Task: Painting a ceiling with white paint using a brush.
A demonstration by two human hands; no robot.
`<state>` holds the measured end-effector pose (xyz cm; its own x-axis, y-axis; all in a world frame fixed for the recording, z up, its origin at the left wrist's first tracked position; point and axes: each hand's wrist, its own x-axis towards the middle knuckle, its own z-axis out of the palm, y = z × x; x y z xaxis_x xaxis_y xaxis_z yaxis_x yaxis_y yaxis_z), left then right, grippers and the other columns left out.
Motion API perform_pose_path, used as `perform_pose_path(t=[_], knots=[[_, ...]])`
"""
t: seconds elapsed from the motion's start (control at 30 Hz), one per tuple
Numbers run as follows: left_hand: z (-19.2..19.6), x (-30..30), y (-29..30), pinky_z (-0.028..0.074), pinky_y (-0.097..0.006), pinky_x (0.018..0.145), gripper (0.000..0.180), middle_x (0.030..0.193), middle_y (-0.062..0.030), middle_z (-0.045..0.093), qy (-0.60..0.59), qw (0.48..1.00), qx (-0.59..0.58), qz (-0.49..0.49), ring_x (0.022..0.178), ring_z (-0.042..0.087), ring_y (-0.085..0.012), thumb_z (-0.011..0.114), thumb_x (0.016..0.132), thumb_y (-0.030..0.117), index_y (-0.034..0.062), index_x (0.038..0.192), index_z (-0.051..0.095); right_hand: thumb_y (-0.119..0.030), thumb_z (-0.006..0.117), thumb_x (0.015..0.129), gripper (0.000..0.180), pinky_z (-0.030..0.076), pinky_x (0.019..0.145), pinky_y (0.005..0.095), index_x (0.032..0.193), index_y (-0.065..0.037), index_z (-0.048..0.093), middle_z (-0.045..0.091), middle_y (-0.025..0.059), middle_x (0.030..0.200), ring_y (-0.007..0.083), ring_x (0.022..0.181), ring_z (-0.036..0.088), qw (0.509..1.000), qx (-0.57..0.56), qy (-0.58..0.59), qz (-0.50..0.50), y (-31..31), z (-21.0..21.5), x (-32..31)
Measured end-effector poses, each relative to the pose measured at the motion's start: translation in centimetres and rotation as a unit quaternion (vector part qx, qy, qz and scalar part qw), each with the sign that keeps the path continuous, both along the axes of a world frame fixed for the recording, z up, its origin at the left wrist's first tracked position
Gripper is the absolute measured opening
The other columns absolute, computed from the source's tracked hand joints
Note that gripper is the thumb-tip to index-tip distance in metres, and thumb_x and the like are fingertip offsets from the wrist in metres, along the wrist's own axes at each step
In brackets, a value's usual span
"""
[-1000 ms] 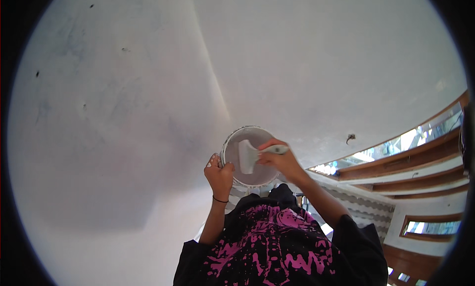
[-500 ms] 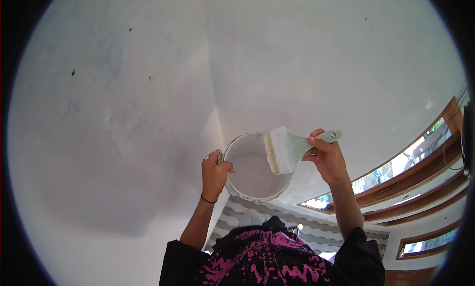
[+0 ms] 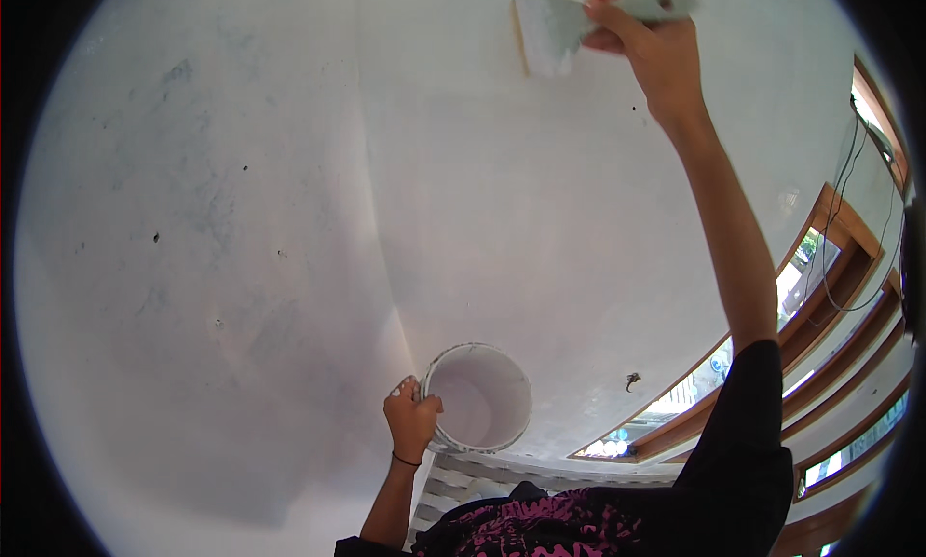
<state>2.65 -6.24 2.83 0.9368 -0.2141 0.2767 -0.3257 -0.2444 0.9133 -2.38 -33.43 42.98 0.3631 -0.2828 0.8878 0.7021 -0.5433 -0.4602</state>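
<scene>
My left hand (image 3: 412, 419) grips the rim of a round paint bucket (image 3: 526, 403) low in the middle of the view, thumb hooked over the edge. Pale paint (image 3: 468, 412) shows inside, and the rim is speckled with smears. High up at the right, my right hand (image 3: 661, 51) is closed on the handle of a wide paintbrush (image 3: 550, 31). White paint coats the brush head, whose bristles point left at the pale wall; whether they touch it I cannot tell. White flecks of paint sit on the left hand's fingers.
Two pale wall surfaces (image 3: 463, 200) meet at a corner line left of centre; the left one (image 3: 193, 297) has small dark holes and grey patches. Wood-framed windows (image 3: 820, 239) curve along the right, with loose cables (image 3: 839, 210) hanging beside them.
My right hand has lifted the brush from over the bucket up to the upper wall, arm stretched out. The bucket and left hand appear lower in view, and the view has tilted upward.
</scene>
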Motion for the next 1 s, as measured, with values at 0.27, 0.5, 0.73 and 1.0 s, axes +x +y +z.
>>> perform_pose_path(t=[0.27, 0.5, 0.73, 1.0], knots=[[-2.5, -1.6, 1.3, 0.037, -0.041, 0.050, 0.025, 0.057, -0.0179, 0.047, -0.027, 0.996, 0.056, 0.061, 0.050, 0.041, -0.0343, 0.066, 0.057, 0.010, -0.0023, 0.064, 0.045, -0.012, 0.067, 0.087, 0.010, 0.051, 0.061, 0.0298, 0.086, -0.003, 0.062, 0.065, 0.0050, 0.074, 0.0110, 0.066, 0.058, 0.861, -0.316, -0.002, -0.398, 0.7, 8.1, 0.4], [-5.1, -2.0, 2.9, 0.036, -0.040, 0.050, 0.026, 0.055, -0.0163, 0.044, 0.010, 0.995, 0.044, 0.088, 0.048, 0.039, -0.0290, 0.066, 0.057, 0.011, -0.0020, 0.064, 0.044, -0.011, 0.069, 0.086, 0.011, 0.053, 0.066, 0.0315, 0.087, -0.002, 0.063, 0.066, 0.0067, 0.079, 0.0148, 0.072, 0.063, 0.897, -0.301, 0.090, -0.312, 0.6, 6.1, 1.1], [-6.4, -2.4, 3.2, 0.040, -0.041, 0.052, 0.026, 0.058, -0.0184, 0.050, -0.025, 0.994, 0.062, 0.091, 0.052, 0.045, -0.0359, 0.066, 0.057, 0.012, -0.0022, 0.064, 0.046, -0.013, 0.071, 0.084, 0.015, 0.054, 0.070, 0.0332, 0.088, -0.001, 0.065, 0.067, 0.0081, 0.080, 0.0165, 0.072, 0.064, 0.882, -0.298, 0.063, -0.359, 0.7, 10.6, 1.2], [-7.5, -2.3, 3.0, 0.042, -0.043, 0.055, 0.025, 0.061, -0.0199, 0.053, 0.004, 0.991, 0.096, 0.091, 0.056, 0.049, -0.0393, 0.066, 0.057, 0.013, -0.0024, 0.065, 0.049, -0.016, 0.073, 0.085, 0.016, 0.056, 0.069, 0.0338, 0.088, -0.003, 0.065, 0.067, 0.0082, 0.082, 0.0167, 0.074, 0.065, 0.889, -0.366, 0.156, -0.226, 2.8, 6.9, 0.7]])
